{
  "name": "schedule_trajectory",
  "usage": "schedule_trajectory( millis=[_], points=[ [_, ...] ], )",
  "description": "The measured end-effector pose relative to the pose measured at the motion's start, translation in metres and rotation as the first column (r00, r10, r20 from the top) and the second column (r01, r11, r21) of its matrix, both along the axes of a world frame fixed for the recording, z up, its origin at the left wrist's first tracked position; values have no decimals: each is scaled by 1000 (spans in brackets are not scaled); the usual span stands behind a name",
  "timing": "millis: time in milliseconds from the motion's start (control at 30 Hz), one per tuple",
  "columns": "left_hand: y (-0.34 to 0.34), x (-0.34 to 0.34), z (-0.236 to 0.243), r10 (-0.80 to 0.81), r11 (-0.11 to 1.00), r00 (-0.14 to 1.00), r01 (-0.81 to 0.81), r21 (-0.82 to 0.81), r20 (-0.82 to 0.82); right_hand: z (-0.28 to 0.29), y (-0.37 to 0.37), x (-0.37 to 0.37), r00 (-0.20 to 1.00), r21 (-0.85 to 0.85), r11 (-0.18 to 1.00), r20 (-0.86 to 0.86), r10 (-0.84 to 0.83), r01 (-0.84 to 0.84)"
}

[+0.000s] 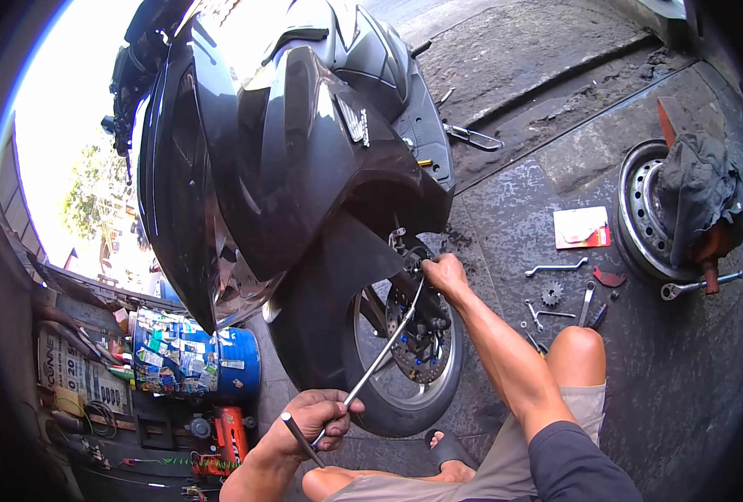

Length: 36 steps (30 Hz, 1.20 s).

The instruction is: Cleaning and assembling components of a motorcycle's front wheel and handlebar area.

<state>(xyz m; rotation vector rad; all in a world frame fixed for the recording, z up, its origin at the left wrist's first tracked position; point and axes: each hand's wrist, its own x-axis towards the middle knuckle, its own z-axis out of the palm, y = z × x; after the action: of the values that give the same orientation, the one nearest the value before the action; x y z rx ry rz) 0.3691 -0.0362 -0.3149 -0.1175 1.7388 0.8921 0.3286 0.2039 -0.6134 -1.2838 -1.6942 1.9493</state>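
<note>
A long silver T-handle wrench (385, 347) slants from my lap up to the front wheel (451, 381) of a dark scooter (292, 159). My left hand (317, 418) is closed round its shaft just above the crossbar. At the far end, beside the fork and above the brake disc (405, 356), my right hand (445, 276) has its fingers curled in at the wrench's tip. Those fingertips and the fastener there are partly hidden. The black front fender (329, 280) covers the top of the tire.
Right of me on the floor lie a spanner (555, 266), a sprocket (552, 293), a red brake pad (609, 277) and a red-and-white packet (581, 227). Beyond is a steel wheel rim (639, 201) with a cloth (698, 184). A blue drum (237, 360) stands left.
</note>
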Motion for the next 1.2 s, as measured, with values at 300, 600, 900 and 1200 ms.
schedule_trajectory(
  millis=[300,600,900,1200],
  points=[
    [-5,-15,12,-37,999,999,36,-20,-15,-4,-6,-21,1000,-99,995,-5,28,-28],
    [8,-15,6,1,1000,1000,-1,-18,8,-3,2,-6,998,-34,998,33,-48,49],
    [-27,52,-65,-184,971,963,147,-187,-195,-12,-21,-9,996,210,975,70,58,-72],
    [-87,117,-181,-116,981,780,189,54,-615,6,-29,-7,997,253,966,72,29,-46]
  ],
)
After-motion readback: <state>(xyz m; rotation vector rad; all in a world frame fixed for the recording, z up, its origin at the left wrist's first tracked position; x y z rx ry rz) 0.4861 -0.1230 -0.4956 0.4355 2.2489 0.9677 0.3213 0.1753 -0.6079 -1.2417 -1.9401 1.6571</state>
